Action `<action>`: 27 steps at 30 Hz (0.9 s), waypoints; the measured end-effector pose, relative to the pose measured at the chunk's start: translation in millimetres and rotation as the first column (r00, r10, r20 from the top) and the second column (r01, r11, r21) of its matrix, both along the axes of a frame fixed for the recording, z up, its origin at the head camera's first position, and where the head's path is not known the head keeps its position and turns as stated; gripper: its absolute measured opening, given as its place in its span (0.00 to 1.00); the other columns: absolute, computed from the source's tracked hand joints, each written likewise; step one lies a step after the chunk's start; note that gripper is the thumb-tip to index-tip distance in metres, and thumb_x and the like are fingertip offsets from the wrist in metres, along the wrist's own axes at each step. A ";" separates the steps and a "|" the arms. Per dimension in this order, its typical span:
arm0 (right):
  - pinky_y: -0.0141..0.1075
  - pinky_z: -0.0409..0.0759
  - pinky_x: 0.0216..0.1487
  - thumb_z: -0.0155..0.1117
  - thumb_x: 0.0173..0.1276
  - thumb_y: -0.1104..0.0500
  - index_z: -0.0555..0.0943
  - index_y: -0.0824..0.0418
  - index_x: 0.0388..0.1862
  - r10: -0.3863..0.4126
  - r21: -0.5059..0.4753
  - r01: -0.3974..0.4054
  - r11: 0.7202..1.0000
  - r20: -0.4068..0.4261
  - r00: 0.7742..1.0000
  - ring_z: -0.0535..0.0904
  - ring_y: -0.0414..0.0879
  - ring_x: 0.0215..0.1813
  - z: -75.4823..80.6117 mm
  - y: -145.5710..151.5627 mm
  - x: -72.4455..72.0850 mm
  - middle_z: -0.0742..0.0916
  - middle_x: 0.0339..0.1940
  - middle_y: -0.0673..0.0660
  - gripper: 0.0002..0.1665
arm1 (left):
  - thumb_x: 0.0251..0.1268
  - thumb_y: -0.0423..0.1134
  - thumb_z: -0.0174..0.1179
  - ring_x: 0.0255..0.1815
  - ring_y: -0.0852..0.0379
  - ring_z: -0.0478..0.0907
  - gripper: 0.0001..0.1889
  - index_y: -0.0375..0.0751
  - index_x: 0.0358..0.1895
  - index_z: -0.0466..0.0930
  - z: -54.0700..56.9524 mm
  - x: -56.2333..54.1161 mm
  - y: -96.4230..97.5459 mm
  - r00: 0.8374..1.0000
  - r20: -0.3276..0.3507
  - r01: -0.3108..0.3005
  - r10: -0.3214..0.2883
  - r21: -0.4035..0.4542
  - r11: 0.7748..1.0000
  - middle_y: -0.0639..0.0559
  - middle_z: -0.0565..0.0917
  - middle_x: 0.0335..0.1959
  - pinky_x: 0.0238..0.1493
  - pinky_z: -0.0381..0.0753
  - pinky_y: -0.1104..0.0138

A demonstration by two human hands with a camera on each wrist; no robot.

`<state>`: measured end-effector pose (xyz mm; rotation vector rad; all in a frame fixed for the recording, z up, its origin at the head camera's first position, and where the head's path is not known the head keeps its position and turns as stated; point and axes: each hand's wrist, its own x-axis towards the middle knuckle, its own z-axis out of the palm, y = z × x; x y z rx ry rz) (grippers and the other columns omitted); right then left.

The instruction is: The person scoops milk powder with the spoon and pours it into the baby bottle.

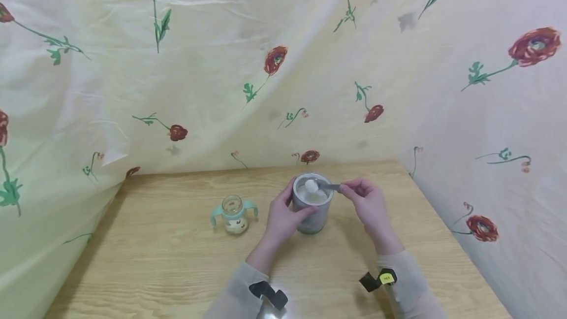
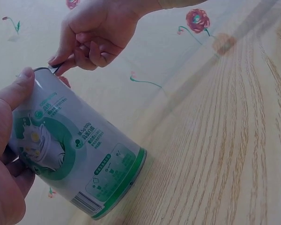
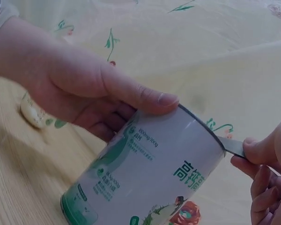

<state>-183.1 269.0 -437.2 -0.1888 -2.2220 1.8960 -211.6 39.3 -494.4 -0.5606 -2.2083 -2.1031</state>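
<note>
A white and green milk powder can [image 1: 312, 219] stands on the table, its top open and pale powder showing inside. My left hand [image 1: 284, 216] grips the can around its left side, with the thumb across the front near the rim. My right hand [image 1: 368, 205] pinches the flat grey handle [image 3: 233, 146] of a spoon between thumb and fingers at the can's right rim. The spoon's bowl is inside the can's mouth, heaped with white powder [image 1: 311, 185]. In the left wrist view, the can's printed side [image 2: 79, 145] faces the camera, and its rim hides the spoon's bowl.
Left of the can stands a small clear baby bottle [image 1: 236, 224] with two mint-green handles and an open top. The wooden table [image 1: 168, 250] meets a flowered cloth [image 1: 212, 73] at the back and sides.
</note>
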 end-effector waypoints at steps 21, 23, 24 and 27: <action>0.36 0.77 0.58 0.72 0.76 0.61 0.87 0.52 0.38 -0.017 -0.012 0.017 1.000 -0.022 1.000 0.87 0.40 0.47 -1.5 2.4 -2.1 0.92 0.38 0.44 0.05 | 0.57 0.47 0.83 0.81 0.46 0.65 0.53 0.42 0.84 0.64 0.2 -2.5 0.3 1.000 0.000 -0.006 0.006 -0.014 1.000 0.48 0.68 0.81 0.81 0.65 0.53; 0.35 0.78 0.57 0.71 0.77 0.61 0.86 0.51 0.38 -0.017 -0.014 0.017 1.000 -0.025 1.000 0.87 0.39 0.47 -1.7 2.5 -1.9 0.92 0.38 0.44 0.06 | 0.57 0.47 0.83 0.81 0.45 0.65 0.52 0.43 0.84 0.64 0.3 -2.1 0.0 1.000 0.000 -0.004 0.004 -0.014 1.000 0.48 0.68 0.82 0.81 0.65 0.52; 0.35 0.78 0.57 0.71 0.77 0.61 0.87 0.51 0.38 -0.017 -0.016 0.017 1.000 -0.028 0.999 0.87 0.39 0.47 -1.8 2.4 -1.7 0.92 0.38 0.44 0.06 | 0.57 0.47 0.83 0.81 0.45 0.65 0.52 0.44 0.84 0.64 0.3 -2.0 0.0 1.000 0.000 -0.003 0.003 -0.012 1.000 0.48 0.68 0.82 0.81 0.65 0.52; 0.33 0.79 0.55 0.71 0.77 0.62 0.87 0.51 0.37 -0.015 -0.014 0.014 1.000 -0.037 0.999 0.87 0.40 0.46 -1.8 1.5 -1.3 0.92 0.40 0.47 0.07 | 0.57 0.47 0.83 0.81 0.46 0.65 0.52 0.45 0.84 0.65 1.0 -1.5 -0.2 1.000 0.003 -0.003 0.003 -0.013 1.000 0.49 0.69 0.81 0.81 0.65 0.52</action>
